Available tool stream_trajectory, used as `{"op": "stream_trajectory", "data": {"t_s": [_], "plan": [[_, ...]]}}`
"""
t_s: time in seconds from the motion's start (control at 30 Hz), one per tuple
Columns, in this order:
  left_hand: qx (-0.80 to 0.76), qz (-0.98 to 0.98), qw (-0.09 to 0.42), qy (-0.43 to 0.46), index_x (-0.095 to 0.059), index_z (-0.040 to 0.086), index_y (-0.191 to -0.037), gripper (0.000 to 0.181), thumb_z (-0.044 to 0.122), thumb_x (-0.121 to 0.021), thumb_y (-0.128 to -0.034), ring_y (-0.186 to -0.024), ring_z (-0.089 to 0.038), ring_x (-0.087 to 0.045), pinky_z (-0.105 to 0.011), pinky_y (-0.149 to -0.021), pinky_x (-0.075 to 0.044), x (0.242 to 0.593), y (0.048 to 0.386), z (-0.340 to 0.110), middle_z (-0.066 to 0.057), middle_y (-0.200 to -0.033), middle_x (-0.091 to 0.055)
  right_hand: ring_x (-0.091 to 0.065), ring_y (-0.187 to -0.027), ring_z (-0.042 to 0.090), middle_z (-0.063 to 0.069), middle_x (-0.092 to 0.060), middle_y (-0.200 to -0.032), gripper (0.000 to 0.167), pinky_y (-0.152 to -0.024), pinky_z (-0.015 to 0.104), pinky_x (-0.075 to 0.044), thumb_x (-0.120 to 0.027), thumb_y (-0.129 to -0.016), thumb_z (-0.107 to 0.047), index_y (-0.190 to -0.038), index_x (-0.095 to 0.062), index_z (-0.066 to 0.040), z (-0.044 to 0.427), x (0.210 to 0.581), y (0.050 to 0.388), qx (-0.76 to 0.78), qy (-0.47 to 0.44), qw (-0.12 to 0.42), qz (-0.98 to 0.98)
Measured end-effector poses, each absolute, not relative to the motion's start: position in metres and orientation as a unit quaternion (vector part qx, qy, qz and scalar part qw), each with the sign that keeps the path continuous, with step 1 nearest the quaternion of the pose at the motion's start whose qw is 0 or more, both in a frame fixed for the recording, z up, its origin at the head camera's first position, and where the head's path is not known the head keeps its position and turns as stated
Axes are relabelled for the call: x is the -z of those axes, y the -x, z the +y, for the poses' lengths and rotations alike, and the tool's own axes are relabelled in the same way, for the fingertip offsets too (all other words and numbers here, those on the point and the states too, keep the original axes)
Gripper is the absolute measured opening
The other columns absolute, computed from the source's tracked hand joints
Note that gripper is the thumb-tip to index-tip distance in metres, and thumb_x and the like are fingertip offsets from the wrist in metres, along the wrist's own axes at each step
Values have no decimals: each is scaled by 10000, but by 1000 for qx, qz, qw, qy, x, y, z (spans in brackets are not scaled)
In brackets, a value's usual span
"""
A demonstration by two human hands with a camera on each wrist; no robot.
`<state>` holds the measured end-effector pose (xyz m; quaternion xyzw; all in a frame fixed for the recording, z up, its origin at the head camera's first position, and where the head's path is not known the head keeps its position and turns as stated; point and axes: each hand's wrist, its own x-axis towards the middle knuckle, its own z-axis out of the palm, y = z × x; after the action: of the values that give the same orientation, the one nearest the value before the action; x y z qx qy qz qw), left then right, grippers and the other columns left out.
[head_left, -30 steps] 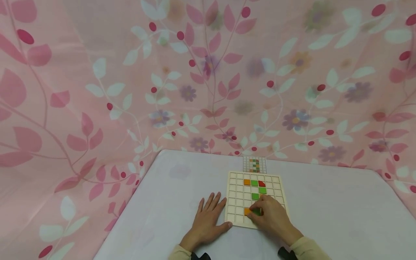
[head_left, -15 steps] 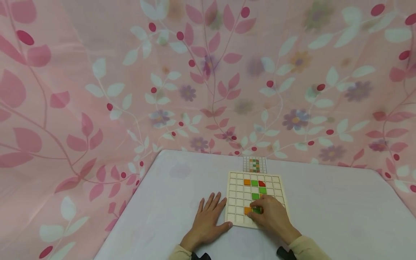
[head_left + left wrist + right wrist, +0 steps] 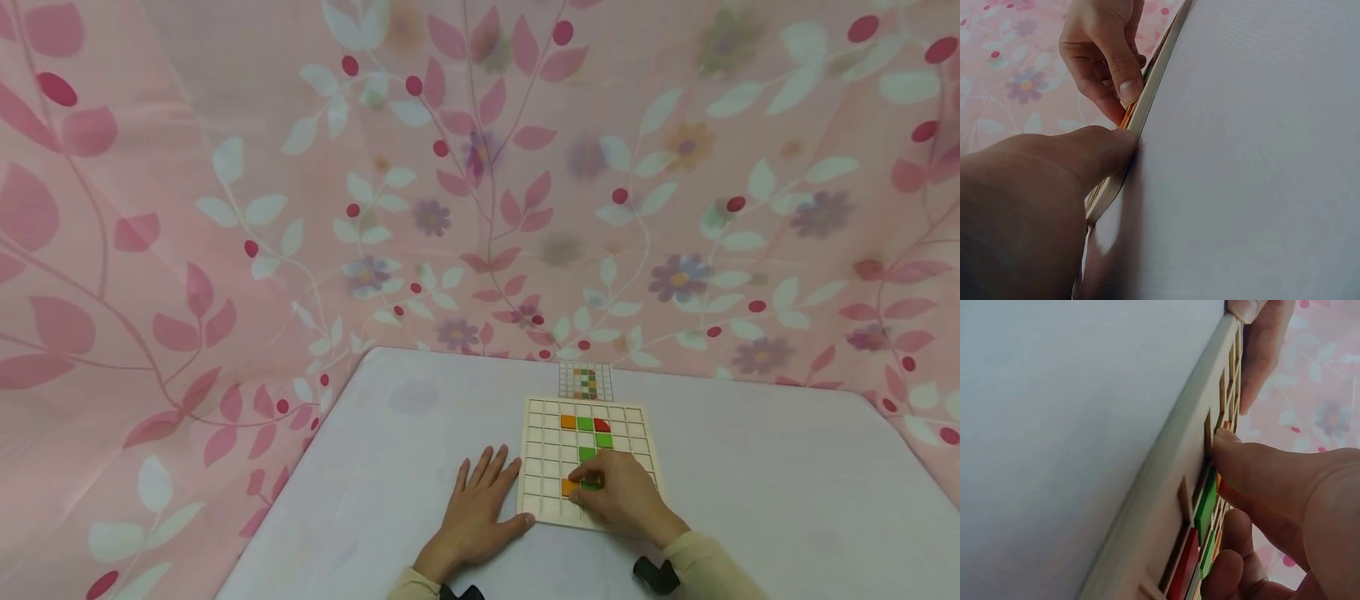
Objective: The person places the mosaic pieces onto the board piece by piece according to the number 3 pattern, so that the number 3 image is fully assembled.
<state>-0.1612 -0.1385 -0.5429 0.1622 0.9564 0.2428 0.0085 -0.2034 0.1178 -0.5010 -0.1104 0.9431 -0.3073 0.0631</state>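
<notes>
A cream grid board [image 3: 534,467] lies on the table with green, orange and red square tiles in some of its cells. My right hand [image 3: 626,496] is over its lower part, thumb and index finger pinching an orange tile [image 3: 569,487] at its edges. Beside it sits a green tile [image 3: 1205,501], with a red tile [image 3: 1184,565] further along the row. Part of that row is hidden under the hand in the head view. My left hand [image 3: 480,512] lies flat with fingers spread, thumb and index fingertip against the board's left edge.
A small printed grid card [image 3: 586,382] with a coloured square pattern lies just behind the board. White cloth covers the table [image 3: 765,475]. A pink floral curtain [image 3: 450,183] hangs behind and at the sides.
My right hand's fingertips have shifted slightly left, from beside the green tile to the orange tile. The left hand has stayed in place.
</notes>
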Motion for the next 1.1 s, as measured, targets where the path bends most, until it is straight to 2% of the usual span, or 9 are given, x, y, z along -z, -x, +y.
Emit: {"op": "stream_trajectory", "data": {"t_s": [0.17, 0.53, 1.1], "plan": [[-238, 957, 8, -164, -428, 201, -1640, 816, 636, -609, -973, -1652, -320, -200, -656, -1302, -128, 544, 163, -139, -54, -1760, -289, -525, -791, 126, -84, -662, -863, 149, -708, 306, -440, -940, -793, -251, -904, -845, -280, 118, 499, 203, 309, 100, 72, 943], [-245, 956, 11, -163, -433, 197, -1637, 816, 634, -611, -971, -1653, -324, -196, -658, -1303, -119, 541, 166, -140, -58, -1759, -291, -507, -749, 119, -77, -601, -794, 134, -632, 278, -397, -929, -806, -249, -912, -853, -281, 116, 500, 204, 305, 100, 57, 946], [-251, 954, -1, -165, -450, 194, -1627, 820, 646, -617, -964, -1640, -355, -225, -688, -1282, -134, 543, 163, -138, -73, -1750, -313, -482, -702, 108, -75, -545, -739, 141, -597, 249, -319, -930, -799, -267, -912, -852, -303, 116, 503, 201, 287, 95, 44, 952]]}}
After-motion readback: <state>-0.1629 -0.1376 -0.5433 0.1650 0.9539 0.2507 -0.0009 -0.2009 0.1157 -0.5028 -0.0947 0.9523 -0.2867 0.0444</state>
